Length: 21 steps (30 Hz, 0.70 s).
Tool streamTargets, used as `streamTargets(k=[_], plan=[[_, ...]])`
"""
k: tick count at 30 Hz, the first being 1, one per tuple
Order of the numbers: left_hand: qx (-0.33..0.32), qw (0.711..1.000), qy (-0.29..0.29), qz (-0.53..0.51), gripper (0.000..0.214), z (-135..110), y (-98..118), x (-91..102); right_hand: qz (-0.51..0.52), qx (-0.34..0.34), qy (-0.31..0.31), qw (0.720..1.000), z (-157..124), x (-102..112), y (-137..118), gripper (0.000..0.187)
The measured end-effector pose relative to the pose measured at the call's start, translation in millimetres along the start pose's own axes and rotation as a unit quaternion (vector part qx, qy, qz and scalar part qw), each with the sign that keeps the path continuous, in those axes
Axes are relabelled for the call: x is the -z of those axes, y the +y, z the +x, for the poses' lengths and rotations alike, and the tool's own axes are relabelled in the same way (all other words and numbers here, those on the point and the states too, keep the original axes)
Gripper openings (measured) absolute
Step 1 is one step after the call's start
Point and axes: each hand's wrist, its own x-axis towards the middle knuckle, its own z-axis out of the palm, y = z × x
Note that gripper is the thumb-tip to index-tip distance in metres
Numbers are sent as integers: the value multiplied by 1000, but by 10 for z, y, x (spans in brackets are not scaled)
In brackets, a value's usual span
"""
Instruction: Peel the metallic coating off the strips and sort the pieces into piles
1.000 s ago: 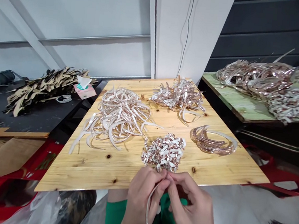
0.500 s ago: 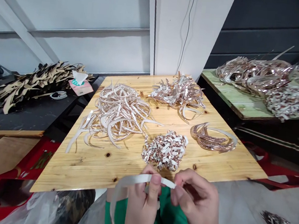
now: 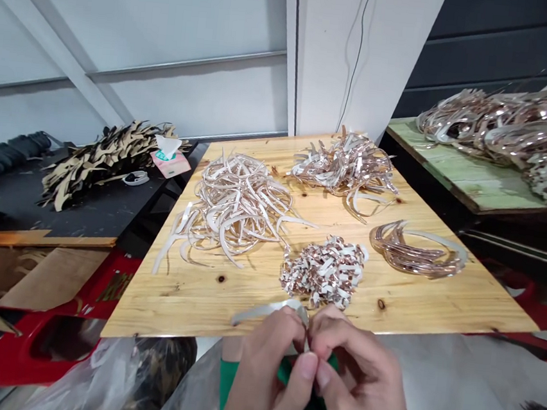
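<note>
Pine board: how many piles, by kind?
On the board:
long loose strips: 1
short tangled strips: 1
chopped curls: 1
smooth curved bundle: 1
Total: 4

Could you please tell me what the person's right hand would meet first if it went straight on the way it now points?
Most likely the pale strip pinched between both hands, and then the left hand. The right hand points up and inward, though its fingers hide the exact contact.
</note>
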Motion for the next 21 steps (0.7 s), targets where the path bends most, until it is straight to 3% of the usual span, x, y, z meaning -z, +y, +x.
streamTargets(k=[4,11,16,21], plan=[[-67,997,17,17,32,9,-185,-3,-25,2,4,1000,-8,-56,77,20],[-59,996,61,9,37,3,-374,-61,91,-65,12,994,-41,-98,260,21],[-13,983,114,-143,38,12,-444,-168,248,-145,-10,958,-16,-77,312,21],[-3,927,144,-346,44,83,-441,-259,394,-187,26,900,80,-172,281,18]])
